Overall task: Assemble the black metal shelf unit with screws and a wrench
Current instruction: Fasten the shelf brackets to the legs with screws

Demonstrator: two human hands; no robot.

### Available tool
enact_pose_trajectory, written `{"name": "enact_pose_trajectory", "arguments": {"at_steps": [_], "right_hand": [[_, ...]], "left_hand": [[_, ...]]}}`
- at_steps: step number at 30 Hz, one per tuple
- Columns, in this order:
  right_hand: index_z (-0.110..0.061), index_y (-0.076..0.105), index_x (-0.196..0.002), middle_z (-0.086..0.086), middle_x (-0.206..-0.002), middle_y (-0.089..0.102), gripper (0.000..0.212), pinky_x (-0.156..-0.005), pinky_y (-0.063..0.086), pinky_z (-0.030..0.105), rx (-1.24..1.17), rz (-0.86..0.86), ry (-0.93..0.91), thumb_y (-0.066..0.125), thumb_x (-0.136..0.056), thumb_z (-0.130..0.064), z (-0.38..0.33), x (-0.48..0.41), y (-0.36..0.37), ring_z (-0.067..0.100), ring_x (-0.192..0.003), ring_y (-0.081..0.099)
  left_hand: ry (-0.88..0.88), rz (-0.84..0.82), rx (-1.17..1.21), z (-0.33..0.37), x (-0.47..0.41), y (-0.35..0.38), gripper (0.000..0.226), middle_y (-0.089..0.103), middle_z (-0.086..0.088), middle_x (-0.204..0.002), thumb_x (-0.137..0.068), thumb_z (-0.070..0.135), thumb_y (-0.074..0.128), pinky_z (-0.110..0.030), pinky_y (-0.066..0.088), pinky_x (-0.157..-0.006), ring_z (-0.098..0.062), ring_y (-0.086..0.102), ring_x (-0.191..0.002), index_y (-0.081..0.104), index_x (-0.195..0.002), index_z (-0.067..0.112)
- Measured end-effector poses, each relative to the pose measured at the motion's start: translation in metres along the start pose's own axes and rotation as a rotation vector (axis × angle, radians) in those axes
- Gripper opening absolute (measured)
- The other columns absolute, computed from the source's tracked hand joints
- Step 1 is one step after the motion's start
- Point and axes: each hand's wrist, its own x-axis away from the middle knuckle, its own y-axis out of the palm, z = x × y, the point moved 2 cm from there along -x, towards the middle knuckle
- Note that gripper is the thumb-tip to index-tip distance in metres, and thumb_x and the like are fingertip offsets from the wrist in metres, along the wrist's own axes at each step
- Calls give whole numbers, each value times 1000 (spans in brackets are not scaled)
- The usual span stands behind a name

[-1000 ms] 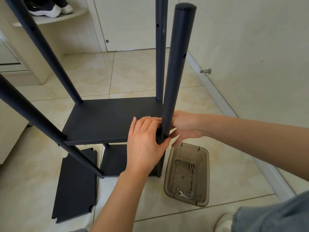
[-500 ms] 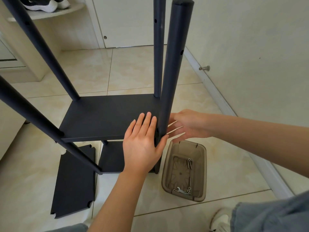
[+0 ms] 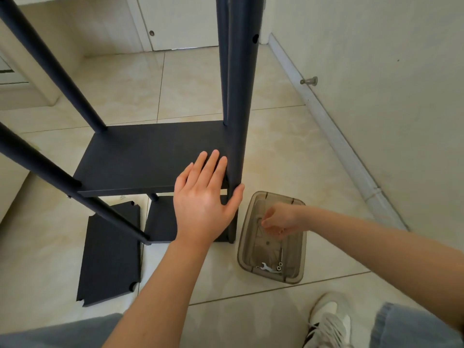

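Note:
The black shelf unit stands on the tiled floor with four upright posts. My left hand (image 3: 203,197) lies flat on the near right corner of the upper shelf panel (image 3: 150,156), its thumb against the near right post (image 3: 241,96). A lower shelf panel (image 3: 160,222) shows underneath. My right hand (image 3: 276,219) reaches into the brown see-through tray (image 3: 300,259), fingertips bunched as if pinching a screw, which they hide. A small silver wrench (image 3: 265,267) and a few nuts lie at the tray's near end.
A loose black panel (image 3: 110,254) lies flat on the floor at the left. The wall with its baseboard and a metal door stop (image 3: 310,81) runs along the right. My white shoe (image 3: 329,320) is at the bottom right.
My right hand left the near right post and dropped into the tray. My left hand flattened on the shelf corner. The view tilted down.

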Motion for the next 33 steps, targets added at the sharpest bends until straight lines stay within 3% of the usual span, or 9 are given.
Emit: {"name": "enact_pose_trajectory", "arguments": {"at_steps": [2, 4, 10, 24, 33], "right_hand": [[-9, 67, -103, 6, -94, 70, 13, -62, 58, 24, 67, 31, 7, 59, -96, -16, 9, -20, 18, 18, -82, 71], [-9, 65, -113, 7, -103, 69, 20, -76, 59, 31, 192, 32, -14, 59, -96, -16, 18, -36, 38, 22, -92, 69], [-6, 60, -122, 13, -116, 64, 30, -81, 49, 30, 462, 3, -125, 61, -94, -18, 36, -53, 80, 28, -104, 62], [-9, 58, -121, 15, -123, 58, 25, -88, 48, 43, 893, -16, -342, 53, -97, -8, 51, -74, 116, 35, -110, 59], [-11, 53, -130, 13, -126, 56, 33, -93, 50, 41, 962, 39, -477, 54, -97, -13, 64, -76, 103, 31, -111, 58]], "left_hand": [[1, -7, 0, 0, 0, 0, 56, 61, -5, -141, -97, 53, 50, -37, 32, -114, -23, 50, -138, 67, -131, 12], [-6, -28, -4, 0, -1, -1, 56, 61, -4, -141, -96, 53, 50, -38, 32, -114, -22, 48, -139, 67, -130, 12], [-35, -74, 1, 1, -3, -4, 57, 61, -3, -141, -95, 55, 48, -34, 26, -116, -20, 46, -141, 66, -130, 13], [-45, -214, -120, 3, -6, -4, 63, 58, -1, -144, -97, 62, 32, -43, 30, -114, -23, 40, -144, 59, -130, 16], [-60, -290, -146, 7, -8, -7, 62, 56, -3, -145, -97, 62, 31, -45, 31, -115, -25, 40, -144, 59, -130, 17]]}}
